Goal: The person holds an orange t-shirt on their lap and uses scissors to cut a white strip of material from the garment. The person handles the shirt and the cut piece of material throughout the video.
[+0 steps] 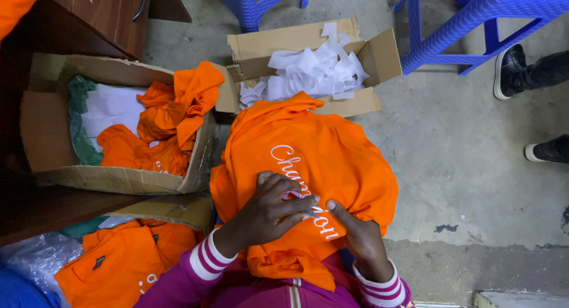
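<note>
Hands working on an orange garment
Left hand (269, 210) is pinching a small tool (294, 196) against the orange shirt (332, 148); right hand (363, 237) is gripping its fabric; scrap box (379, 53) at twelve o'clock.

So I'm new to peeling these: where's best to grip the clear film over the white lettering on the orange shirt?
Probably at the film's loose edge by the left hand, pinched from the wearer's side. It already lifts off the orange shirt there, while the right hand pins the cloth beside it.

Both hands work on an orange garment (320, 154): left hand (269, 216) pinches a small tool (299, 200), right hand (358, 237) holds the fabric.
</note>
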